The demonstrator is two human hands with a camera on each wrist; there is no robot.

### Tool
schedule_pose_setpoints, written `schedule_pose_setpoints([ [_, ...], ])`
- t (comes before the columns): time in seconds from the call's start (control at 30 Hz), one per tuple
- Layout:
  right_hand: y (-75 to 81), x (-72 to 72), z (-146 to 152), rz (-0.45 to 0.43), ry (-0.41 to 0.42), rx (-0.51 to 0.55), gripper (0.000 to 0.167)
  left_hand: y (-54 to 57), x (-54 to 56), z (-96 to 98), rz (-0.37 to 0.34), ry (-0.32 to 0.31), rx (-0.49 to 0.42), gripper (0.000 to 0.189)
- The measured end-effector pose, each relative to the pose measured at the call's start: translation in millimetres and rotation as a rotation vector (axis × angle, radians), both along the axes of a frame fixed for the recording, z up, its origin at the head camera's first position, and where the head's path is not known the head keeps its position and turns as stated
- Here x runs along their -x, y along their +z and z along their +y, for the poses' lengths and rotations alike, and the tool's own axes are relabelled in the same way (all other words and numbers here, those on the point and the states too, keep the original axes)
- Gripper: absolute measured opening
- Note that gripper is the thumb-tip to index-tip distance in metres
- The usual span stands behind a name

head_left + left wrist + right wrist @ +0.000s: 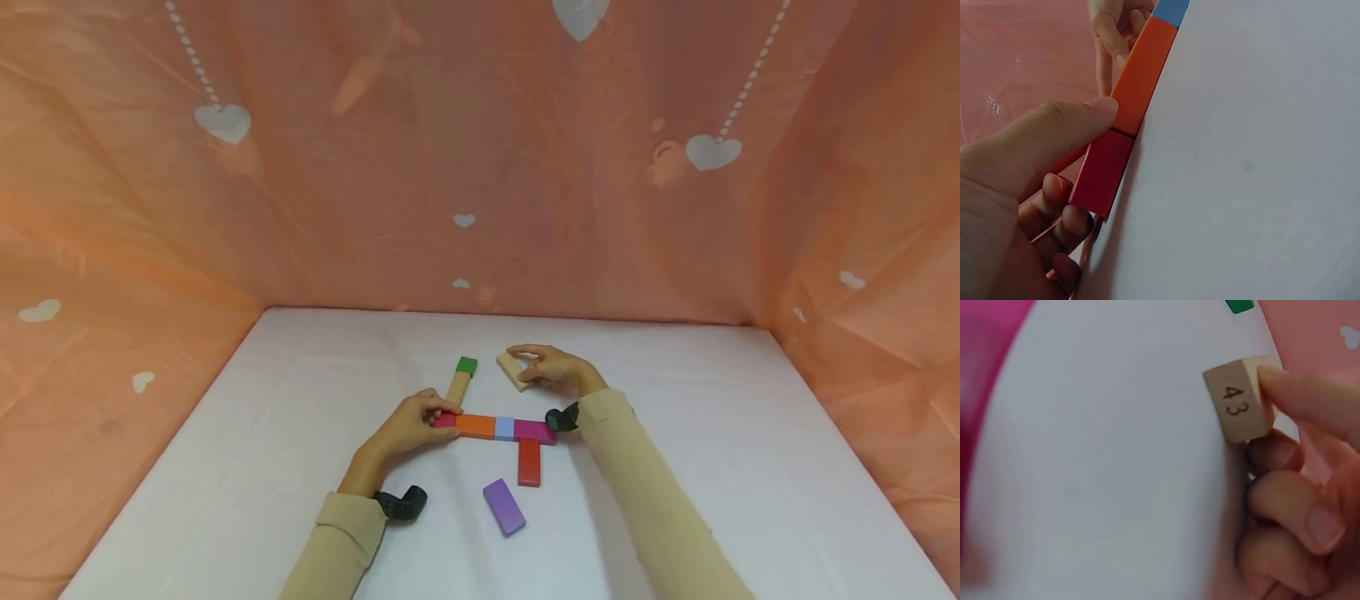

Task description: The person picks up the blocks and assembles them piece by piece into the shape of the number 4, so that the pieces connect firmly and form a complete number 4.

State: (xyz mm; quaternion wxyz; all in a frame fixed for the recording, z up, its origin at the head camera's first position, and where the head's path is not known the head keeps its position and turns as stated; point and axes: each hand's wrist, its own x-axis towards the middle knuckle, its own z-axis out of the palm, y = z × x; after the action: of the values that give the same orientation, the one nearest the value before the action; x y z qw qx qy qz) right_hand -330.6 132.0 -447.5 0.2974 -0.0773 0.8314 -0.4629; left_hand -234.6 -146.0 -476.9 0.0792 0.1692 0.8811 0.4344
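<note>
A row of flat blocks lies across the white table: a crimson block [1104, 172], an orange block [476, 427], a light blue block [505, 429] and a magenta block [534, 431]. My left hand [412, 421] pinches the crimson block at the row's left end, its thumb by the orange seam. Farther back, my right hand [551, 367] grips a plain wooden block [513, 372] between thumb and fingers. The number 43 shows on that block's end in the right wrist view. A second plain block [458, 389] runs back from the row to a green block [467, 366].
In front of the magenta block a red block [529, 463] extends toward me. Nearer still, a purple block [504, 507] lies apart at a slant. An orange cloth [487, 167] with pale hearts encloses the table at the back and sides.
</note>
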Motion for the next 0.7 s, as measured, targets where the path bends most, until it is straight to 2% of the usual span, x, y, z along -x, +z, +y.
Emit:
schedule_pose_setpoints([
  [0.17, 4.0, -0.6, -3.1, -0.068, -0.042, 0.016, 0.063, 0.8, 0.8, -0.3, 0.011, -0.008, 0.015, 0.027],
  [0.23, 6.2, -2.2, -5.2, -0.081, -0.034, 0.018, 0.064, 0.4, 0.0, -1.6, 0.024, -0.015, 0.018, 0.027],
  [0.33, 8.5, -4.8, -8.9, -0.074, -0.022, 0.017, 0.063, 0.0, -2.0, -3.8, 0.036, -0.013, 0.006, 0.027],
  [0.53, 4.5, -3.2, -8.9, -0.114, -0.092, 0.031, 0.063, -2.0, -2.2, -3.1, 0.036, -0.018, -0.016, 0.028],
  [0.7, 0.7, -2.9, -7.4, -0.088, -0.099, 0.034, 0.063, -0.7, -1.0, -2.3, 0.047, -0.033, -0.020, 0.028],
])
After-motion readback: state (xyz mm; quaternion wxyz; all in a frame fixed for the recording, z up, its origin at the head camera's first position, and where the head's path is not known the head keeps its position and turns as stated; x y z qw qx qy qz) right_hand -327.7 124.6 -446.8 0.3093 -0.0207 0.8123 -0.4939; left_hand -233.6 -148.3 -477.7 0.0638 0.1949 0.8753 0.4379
